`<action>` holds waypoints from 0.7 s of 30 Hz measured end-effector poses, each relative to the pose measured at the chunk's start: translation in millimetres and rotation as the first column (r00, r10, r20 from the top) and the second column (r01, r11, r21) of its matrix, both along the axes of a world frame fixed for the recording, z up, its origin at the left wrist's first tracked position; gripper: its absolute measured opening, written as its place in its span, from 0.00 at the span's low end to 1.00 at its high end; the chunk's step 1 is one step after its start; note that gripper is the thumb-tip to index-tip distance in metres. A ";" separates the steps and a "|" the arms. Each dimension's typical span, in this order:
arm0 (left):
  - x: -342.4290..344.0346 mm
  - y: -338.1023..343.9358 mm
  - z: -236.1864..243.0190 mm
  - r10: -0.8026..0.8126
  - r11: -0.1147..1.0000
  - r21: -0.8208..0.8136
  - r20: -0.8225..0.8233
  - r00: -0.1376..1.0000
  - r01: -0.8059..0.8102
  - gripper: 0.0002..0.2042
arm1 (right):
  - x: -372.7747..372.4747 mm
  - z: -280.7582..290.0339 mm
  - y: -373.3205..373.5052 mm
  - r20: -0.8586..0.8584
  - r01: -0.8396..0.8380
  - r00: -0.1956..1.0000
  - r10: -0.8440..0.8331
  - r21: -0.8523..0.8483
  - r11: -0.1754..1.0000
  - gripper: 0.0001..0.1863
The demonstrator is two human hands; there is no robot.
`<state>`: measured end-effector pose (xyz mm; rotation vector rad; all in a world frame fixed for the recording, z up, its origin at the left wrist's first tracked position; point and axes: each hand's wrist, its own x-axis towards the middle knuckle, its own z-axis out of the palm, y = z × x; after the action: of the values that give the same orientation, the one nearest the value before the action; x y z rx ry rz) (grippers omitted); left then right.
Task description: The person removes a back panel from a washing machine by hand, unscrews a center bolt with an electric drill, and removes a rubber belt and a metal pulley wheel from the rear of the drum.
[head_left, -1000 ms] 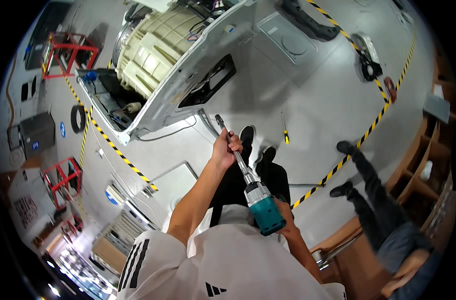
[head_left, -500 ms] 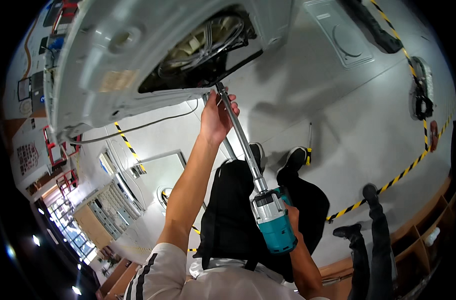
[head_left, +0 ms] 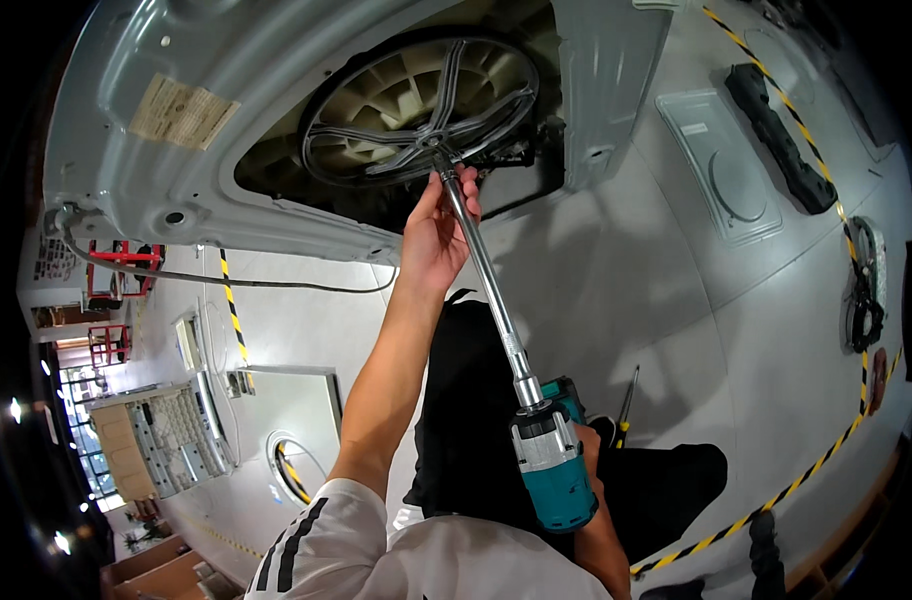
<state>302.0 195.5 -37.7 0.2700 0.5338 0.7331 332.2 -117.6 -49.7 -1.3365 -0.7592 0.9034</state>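
Observation:
In front of me stands a grey sheet-metal washing machine cabinet (head_left: 266, 75). Through its back opening shows a large spoked pulley wheel (head_left: 449, 85) on a pale ribbed drum. My right hand (head_left: 590, 455) grips the handle of a teal and silver cordless impact wrench (head_left: 558, 478), partly hidden behind the tool's body. A long chrome extension bar (head_left: 488, 275) runs up from the wrench. Near its far end my left hand (head_left: 439, 235) curls its fingers round it. The bar's tip is at the pulley's hub; whether it sits on the bolt cannot be made out.
A grey cable (head_left: 246, 283) hangs from the cabinet's lower left. On the floor lie a screwdriver (head_left: 628, 405), a grey panel (head_left: 721, 165), a long black part (head_left: 781, 140) and yellow-black tape (head_left: 791, 530). Another person's leg (head_left: 766, 555) is at the lower right.
My view has come closer to the cabinet, and the whole pulley now shows. I am lower, with my knee bent out to the right. The bar's tip has reached the pulley's hub.

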 end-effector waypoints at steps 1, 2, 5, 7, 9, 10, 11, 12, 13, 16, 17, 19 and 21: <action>3.2 3.2 -5.3 0.002 1.000 0.004 0.025 1.000 -0.002 0.15 | 2.6 -9.1 4.0 0.054 0.014 0.998 -0.015 0.022 1.000 0.10; 2.9 2.3 -8.0 0.004 1.000 0.007 0.048 0.999 -0.004 0.15 | 3.8 -16.7 5.6 0.101 0.019 0.995 -0.022 0.031 0.999 0.10; 4.7 8.7 -12.2 -0.028 0.998 0.056 0.103 0.994 0.022 0.15 | 4.1 -39.1 4.6 -0.173 -0.012 0.985 -0.003 -0.083 0.996 0.10; 3.9 6.7 -11.5 -0.019 0.997 0.082 0.069 0.997 0.014 0.16 | 1.3 -42.3 2.0 -0.243 -0.025 0.970 -0.001 -0.102 0.994 0.09; 3.9 8.5 -12.3 -0.004 0.997 0.078 0.049 0.999 0.000 0.16 | 2.4 -33.2 9.5 -0.049 0.009 0.999 -0.009 0.000 1.000 0.08; 3.6 10.8 -11.4 0.000 0.996 0.087 0.064 0.998 -0.006 0.16 | 3.1 -27.3 12.0 0.025 0.013 1.000 -0.013 0.008 1.000 0.07; 3.4 10.9 -10.8 -0.006 0.996 0.089 0.071 0.997 0.000 0.16 | 2.1 -28.0 11.4 -0.020 0.014 1.000 -0.014 0.005 1.000 0.06; 4.0 12.0 -9.3 -0.011 0.996 0.090 0.078 0.997 0.004 0.16 | 1.1 -29.9 10.7 -0.065 0.014 0.998 -0.014 0.001 1.000 0.05; 4.7 12.6 -7.2 -0.016 0.996 0.091 0.085 0.996 0.008 0.16 | 0.5 -31.7 10.1 -0.110 0.014 0.994 -0.015 -0.003 1.000 0.05; 5.5 14.9 -6.5 -0.041 0.994 0.107 0.119 0.992 0.028 0.15 | 0.2 -39.0 9.8 -0.512 -0.014 0.857 -0.051 -0.122 0.992 0.04; 5.8 16.1 -6.6 -0.057 0.993 0.114 0.133 0.989 0.042 0.15 | 0.8 -38.5 10.4 -0.480 -0.022 0.876 -0.041 -0.124 0.992 0.05; 7.0 15.9 -5.4 -0.043 0.995 0.100 0.122 0.992 0.030 0.16 | 1.7 -34.2 12.4 -0.414 -0.039 0.910 -0.019 -0.131 0.991 0.07; 6.9 18.4 -4.7 -0.048 0.995 0.090 0.137 0.989 0.036 0.16 | 1.6 -22.3 18.2 -0.773 -0.023 0.632 -0.050 -0.083 0.996 0.06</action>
<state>309.0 213.9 -42.4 0.3077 0.3630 0.7292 333.7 -99.4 -72.0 -0.8650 -0.0184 1.3773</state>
